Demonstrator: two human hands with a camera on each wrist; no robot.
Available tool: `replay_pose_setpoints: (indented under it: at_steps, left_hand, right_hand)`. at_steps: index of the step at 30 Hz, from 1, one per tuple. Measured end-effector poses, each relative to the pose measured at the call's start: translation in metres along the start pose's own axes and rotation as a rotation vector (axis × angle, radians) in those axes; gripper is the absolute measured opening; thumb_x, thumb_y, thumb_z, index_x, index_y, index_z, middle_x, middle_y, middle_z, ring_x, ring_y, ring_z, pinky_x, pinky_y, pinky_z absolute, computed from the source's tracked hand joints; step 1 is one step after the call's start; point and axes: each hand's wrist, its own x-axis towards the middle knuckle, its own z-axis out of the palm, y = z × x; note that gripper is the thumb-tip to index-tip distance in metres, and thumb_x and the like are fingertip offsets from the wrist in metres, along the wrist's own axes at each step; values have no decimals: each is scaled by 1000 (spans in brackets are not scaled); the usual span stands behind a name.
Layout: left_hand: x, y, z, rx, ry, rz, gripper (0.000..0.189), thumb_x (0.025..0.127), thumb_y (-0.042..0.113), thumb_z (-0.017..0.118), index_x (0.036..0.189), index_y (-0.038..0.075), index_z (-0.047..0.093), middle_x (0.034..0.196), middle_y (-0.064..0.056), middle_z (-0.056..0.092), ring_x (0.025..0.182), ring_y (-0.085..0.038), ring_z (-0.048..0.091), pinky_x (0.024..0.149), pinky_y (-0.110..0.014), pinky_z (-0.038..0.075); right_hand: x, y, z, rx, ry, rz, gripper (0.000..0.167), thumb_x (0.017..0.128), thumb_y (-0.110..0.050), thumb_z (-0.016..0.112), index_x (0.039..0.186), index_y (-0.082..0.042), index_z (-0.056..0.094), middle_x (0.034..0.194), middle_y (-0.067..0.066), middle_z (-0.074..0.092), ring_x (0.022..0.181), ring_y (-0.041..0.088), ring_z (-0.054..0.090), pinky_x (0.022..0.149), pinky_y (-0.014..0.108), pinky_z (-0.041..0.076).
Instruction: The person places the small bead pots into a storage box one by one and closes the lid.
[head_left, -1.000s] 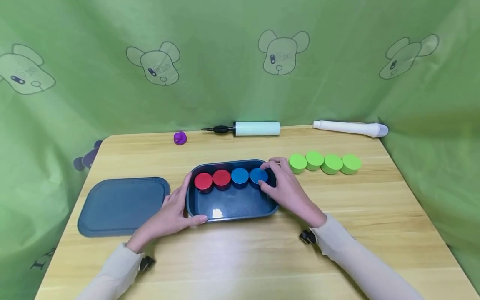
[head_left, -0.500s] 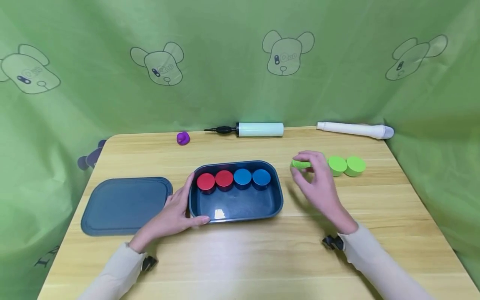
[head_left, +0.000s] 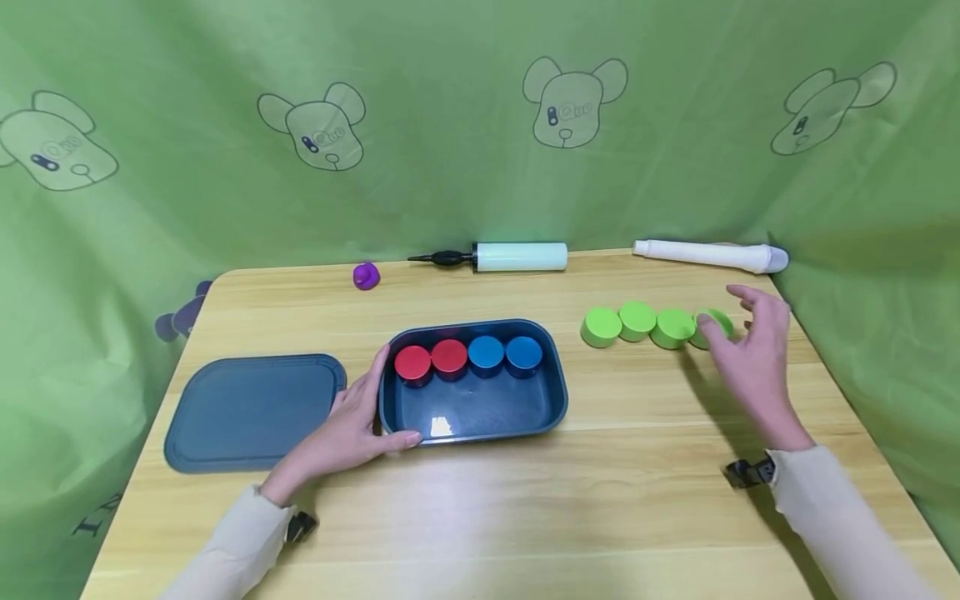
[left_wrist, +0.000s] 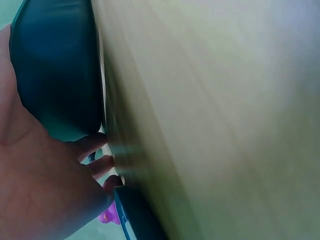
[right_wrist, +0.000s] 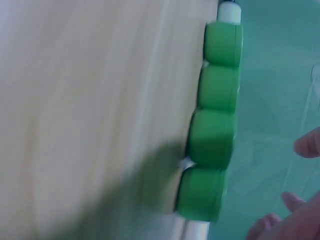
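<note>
While the left hand (head_left: 347,432) holds the tray (head_left: 483,410), the right hand (head_left: 752,357), fingers apart, has moved to the end green block (head_left: 722,319), three other green blocks (head_left: 637,320) left of it, all outside.

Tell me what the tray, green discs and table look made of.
Tray: probably plastic, smooth and glossy, judging by the bright glint on its floor.
Green discs: perhaps plastic or painted wood, matte; their even color shows little shine.
Table: wood or wood-look laminate, satin finish; grain runs across it under a soft glare.
</note>
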Motion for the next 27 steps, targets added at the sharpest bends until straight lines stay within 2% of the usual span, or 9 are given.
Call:
replay_pose_setpoints:
  at_steps: [5,10,12,14,16,18,23,25,27]
  left_hand:
    - [0,0,0,-1,2,5,134,89,61,86,176,32,-11,179,-16,21,162,-44,19,123,-74,9]
    - [0,0,0,-3,1,5,134,89,62,86,176,32,-11,179,-15,20,163,-43,19,123,-73,10]
    - [1,-1,1,-5,2,3,134,89,61,86,176,32,-11,179,-15,20,163,-43,19,123,-73,9]
    - [1,-1,0,-3,1,-1,134,89,61,86,175,32,-12,180,-14,19,163,-43,18,124,-73,9]
    - [1,-1,0,0,4,1,134,89,61,86,176,31,-11,180,-14,19,163,-43,19,123,-73,9]
    - [2,-2,1,4,5,4,133,89,62,86,176,31,-11,179,-14,20,163,-43,19,123,-73,10]
    - [1,-3,1,1,0,7,133,89,62,86,176,30,-10,179,-14,20,163,-43,18,123,-74,8]
    - [1,-3,2,-1,1,6,134,89,61,86,176,30,-10,179,-14,21,163,-43,18,123,-75,8]
    - [1,-5,2,5,5,10,134,89,61,86,176,30,-10,179,-15,21,162,-44,19,122,-76,8]
  right_hand:
    - [8,21,-11,-70,-187,125,78,108,-26,63,171,1,25,167,32,19,140,48,30,112,55,34]
    - [20,36,-13,-64,-298,157,89,107,-30,67,168,12,17,163,43,23,126,45,40,96,27,41]
    - [25,40,-13,-46,-359,173,94,108,-36,68,168,12,14,162,43,26,129,45,42,96,25,44]
    - [28,44,-13,-23,-421,192,98,109,-42,68,170,9,11,166,42,24,138,50,39,108,36,46]
    - [30,47,-13,-8,-473,214,100,109,-47,66,173,3,9,169,40,21,147,54,32,118,57,38]
    - [30,49,-14,-4,-503,221,97,110,-48,64,174,-2,9,170,39,18,148,55,29,118,71,30]
    - [28,52,-13,7,-498,217,79,112,-30,55,174,-2,14,159,33,31,113,35,52,94,39,49]
    - [27,54,-13,19,-485,202,76,111,-21,54,172,3,16,154,31,33,100,24,51,81,28,48]
    - [27,55,-13,36,-482,182,74,110,-14,55,169,9,18,153,31,34,99,18,50,78,22,49]
